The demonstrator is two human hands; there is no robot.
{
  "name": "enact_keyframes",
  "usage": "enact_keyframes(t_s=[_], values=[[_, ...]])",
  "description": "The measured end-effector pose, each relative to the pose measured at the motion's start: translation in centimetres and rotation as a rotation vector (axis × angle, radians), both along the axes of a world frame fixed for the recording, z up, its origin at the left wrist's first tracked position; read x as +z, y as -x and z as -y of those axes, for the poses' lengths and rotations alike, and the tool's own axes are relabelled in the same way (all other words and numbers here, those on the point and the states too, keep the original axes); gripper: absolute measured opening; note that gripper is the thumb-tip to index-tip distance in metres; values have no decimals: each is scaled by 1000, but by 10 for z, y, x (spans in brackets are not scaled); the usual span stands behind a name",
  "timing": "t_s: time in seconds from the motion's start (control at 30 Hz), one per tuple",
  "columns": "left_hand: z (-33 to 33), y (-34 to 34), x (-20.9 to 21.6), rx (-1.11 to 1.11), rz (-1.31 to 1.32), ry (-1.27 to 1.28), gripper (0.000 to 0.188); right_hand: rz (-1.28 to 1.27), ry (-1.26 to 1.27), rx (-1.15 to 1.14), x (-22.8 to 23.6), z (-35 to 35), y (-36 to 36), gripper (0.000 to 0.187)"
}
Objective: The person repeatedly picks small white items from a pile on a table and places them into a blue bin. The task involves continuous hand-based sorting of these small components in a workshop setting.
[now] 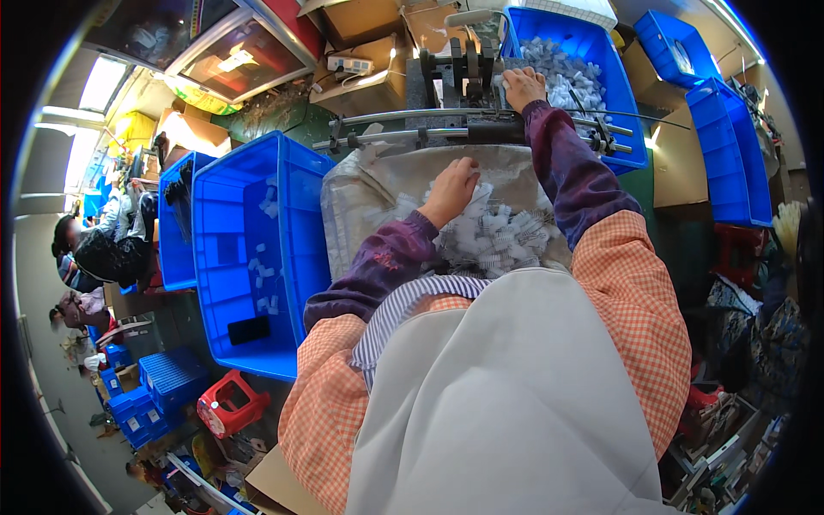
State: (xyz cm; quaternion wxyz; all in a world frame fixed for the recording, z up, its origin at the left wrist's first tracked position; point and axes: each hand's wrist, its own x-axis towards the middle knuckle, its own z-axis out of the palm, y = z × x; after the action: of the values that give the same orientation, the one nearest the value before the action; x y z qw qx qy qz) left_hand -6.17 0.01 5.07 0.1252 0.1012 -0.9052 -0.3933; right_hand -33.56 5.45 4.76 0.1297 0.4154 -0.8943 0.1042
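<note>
My right hand (524,87) reaches forward to the right side of a dark metal bench machine (468,77). Its fingers are bent together at the machine's block, and whatever they pinch is too small to make out. Nearer to me, my left hand (452,190) hovers by a heap of small white plastic pieces (506,236). The left fingers curl inward, hiding anything between them. A pale cloth sheet (348,193) under the heap spreads below the machine's metal rods (412,136). Just right of the machine, a blue bin (631,86) holds many similar white pieces (562,73).
A large blue bin (296,189) on the left contains a few white pieces and a dark flat object (249,330). Cardboard boxes (365,94) and a power strip (350,64) lie behind. More blue bins (730,154) stand at right; a red stool (230,403) sits lower left.
</note>
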Motion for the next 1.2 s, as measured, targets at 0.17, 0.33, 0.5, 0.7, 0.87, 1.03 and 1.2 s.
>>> enact_keyframes(t_s=[0.17, 0.33, 0.5, 0.7, 0.87, 1.03, 1.2], values=[[-5, 4, 4, 90, -176, -15, 22, 118, 18, -4, 2, 2, 3, 22], [-9, 1, 19, 111, -20, -27, 23, 152, -97, -215, 6, 3, 4, 26], [-2, -2, 17, 103, 12, -9, 20, 89, -81, -281, 17, -14, -16, 33], [-7, 3, 12, 89, -160, 47, 14, 45, -39, -266, 5, -4, -24, 30], [-9, 4, 10, 34, -227, -5, 14, 73, -20, -207, 5, 29, -47, 33], [-6, 2, 11, 23, -198, -41, 14, 55, -20, -170, 6, 36, -54, 30], [-1, 4, 16, 78, -275, 80, 13, -9, -50, -184, 2, 12, -35, 27]])
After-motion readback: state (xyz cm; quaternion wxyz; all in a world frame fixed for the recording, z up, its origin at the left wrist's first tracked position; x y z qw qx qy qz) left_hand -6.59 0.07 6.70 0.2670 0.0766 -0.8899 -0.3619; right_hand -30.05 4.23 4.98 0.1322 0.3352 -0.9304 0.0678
